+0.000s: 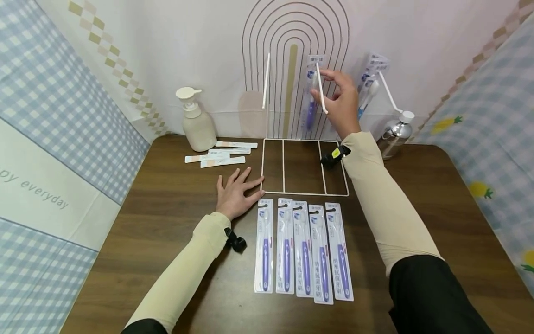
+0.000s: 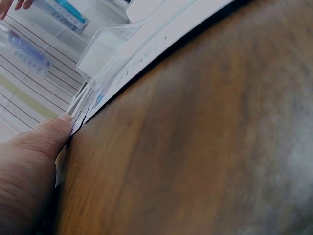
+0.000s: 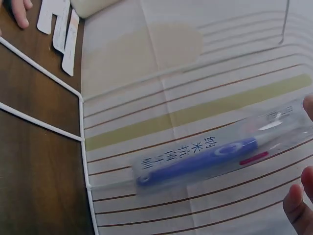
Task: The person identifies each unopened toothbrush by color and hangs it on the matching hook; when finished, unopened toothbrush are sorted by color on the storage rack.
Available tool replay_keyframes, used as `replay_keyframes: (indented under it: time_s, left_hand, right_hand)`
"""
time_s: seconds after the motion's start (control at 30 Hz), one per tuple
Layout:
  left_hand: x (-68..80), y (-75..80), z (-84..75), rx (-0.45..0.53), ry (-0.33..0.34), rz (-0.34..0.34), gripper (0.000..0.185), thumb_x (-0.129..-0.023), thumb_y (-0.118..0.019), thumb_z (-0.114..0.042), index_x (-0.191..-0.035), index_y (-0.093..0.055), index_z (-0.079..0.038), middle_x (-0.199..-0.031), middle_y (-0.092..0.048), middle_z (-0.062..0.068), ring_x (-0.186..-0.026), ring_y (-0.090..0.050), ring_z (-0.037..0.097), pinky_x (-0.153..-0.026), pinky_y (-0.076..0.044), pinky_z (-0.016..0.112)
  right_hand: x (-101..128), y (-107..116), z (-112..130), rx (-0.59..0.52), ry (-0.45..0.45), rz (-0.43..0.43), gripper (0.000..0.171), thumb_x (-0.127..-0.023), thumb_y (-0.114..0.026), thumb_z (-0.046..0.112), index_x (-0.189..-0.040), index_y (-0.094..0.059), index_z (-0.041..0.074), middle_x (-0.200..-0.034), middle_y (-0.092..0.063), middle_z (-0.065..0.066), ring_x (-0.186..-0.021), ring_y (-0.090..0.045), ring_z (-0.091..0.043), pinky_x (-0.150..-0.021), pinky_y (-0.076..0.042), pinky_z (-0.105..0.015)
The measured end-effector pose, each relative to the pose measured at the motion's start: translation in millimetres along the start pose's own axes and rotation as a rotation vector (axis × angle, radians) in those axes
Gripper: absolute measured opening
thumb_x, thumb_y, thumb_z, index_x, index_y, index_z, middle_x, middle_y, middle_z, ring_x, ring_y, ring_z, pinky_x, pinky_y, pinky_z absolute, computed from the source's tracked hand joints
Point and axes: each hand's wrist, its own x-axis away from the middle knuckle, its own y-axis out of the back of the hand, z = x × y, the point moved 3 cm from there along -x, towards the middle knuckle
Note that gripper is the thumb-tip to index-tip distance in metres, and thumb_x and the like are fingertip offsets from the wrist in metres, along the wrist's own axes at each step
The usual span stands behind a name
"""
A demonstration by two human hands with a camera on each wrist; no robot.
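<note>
**2 packs on the rack, 5 left on the bench**

The work in hand looks like hanging toothbrush packs on the wire rack; I judge it under halfway; 1 blue-handled pack hangs on the peg at 2 o'clock of the rack, and the right hand is at the middle peg with a purple pack; its fingers are at the pack's top edge, apparently pinching the header, though the hang hole and the grip itself are not plainly shown; the left peg is bare.

5 more packs lie side by side on the bench, at 6 o'clock of the rack base; they remain to be hung.

The left hand lies flat and released, fingers spread, at 9 o'clock of the rack base, fingertips touching its front corner.

The purple pack is a long clear blister on a white card with printed text; the brush has a purple handle; in the right wrist view it hangs free against the striped backdrop; it looks light and flexible.

At 11 o'clock stand a pump bottle and flat strips; a metal bottle is at 3 o'clock.
</note>
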Motion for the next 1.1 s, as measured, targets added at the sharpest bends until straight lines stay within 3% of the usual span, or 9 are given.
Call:
replay_keyframes:
  time_s: [0.17, 0.4, 0.67, 0.87, 1.1]
  left_hand:
    - [-0.3, 1.3, -1.4, 0.008, -0.003, -0.002, 0.054, -0.100, -0.060, -0.063, -0.152, -0.056, -0.046, -0.173, -0.028, -0.004, -0.162, -0.015, 0.027, -0.123, 0.010, 0.067]
    - [0.2, 0.1, -1.1, 0.017, 0.003, 0.007, 0.055, -0.101, -0.060, -0.063, -0.152, -0.055, -0.045, -0.173, -0.027, -0.004, -0.162, -0.013, 0.027, -0.123, 0.011, 0.067]
    - [-0.6, -1.4, -4.5, 0.015, 0.004, 0.016, 0.054, -0.101, -0.059, -0.064, -0.153, -0.054, -0.046, -0.174, -0.025, -0.005, -0.162, -0.012, 0.026, -0.123, 0.012, 0.066]
    - [-1.4, -1.4, -5.5, 0.011, -0.007, 0.011, 0.055, -0.101, -0.060, -0.064, -0.153, -0.055, -0.046, -0.174, -0.026, -0.004, -0.162, -0.014, 0.027, -0.123, 0.010, 0.067]
    - [-0.6, -0.9, -2.9, 0.020, -0.008, -0.010, 0.055, -0.100, -0.061, -0.064, -0.152, -0.056, -0.046, -0.173, -0.028, -0.004, -0.162, -0.016, 0.027, -0.123, 0.009, 0.068]
  right_hand:
    - [39.4, 20.2, -2.3, -0.012, 0.025, 0.022, 0.034, -0.090, -0.086, 0.012, -0.123, -0.079, 0.012, -0.107, -0.059, 0.000, -0.069, -0.046, -0.009, -0.062, -0.040, -0.019]
    - [131.0, 55.0, -27.5, 0.094, -0.036, 0.218, 0.025, -0.096, -0.081, 0.019, -0.121, -0.081, 0.012, -0.097, -0.070, -0.004, -0.071, -0.052, -0.018, -0.063, -0.042, -0.023]
    - [221.7, 85.4, -52.5, 0.239, -0.156, 0.415, 0.027, -0.096, -0.081, 0.025, -0.122, -0.081, 0.015, -0.090, -0.067, 0.001, -0.069, -0.051, -0.018, -0.059, -0.042, -0.026]
    - [259.3, 96.9, -58.0, 0.308, -0.247, 0.497, 0.036, -0.094, -0.084, 0.030, -0.126, -0.079, 0.015, -0.099, -0.067, -0.003, -0.071, -0.051, -0.016, -0.062, -0.044, -0.029]
    - [273.6, 92.1, -61.1, 0.334, -0.265, 0.570, 0.051, -0.088, -0.088, 0.038, -0.133, -0.076, 0.016, -0.102, -0.061, -0.006, -0.080, -0.048, -0.018, -0.072, -0.042, -0.035]
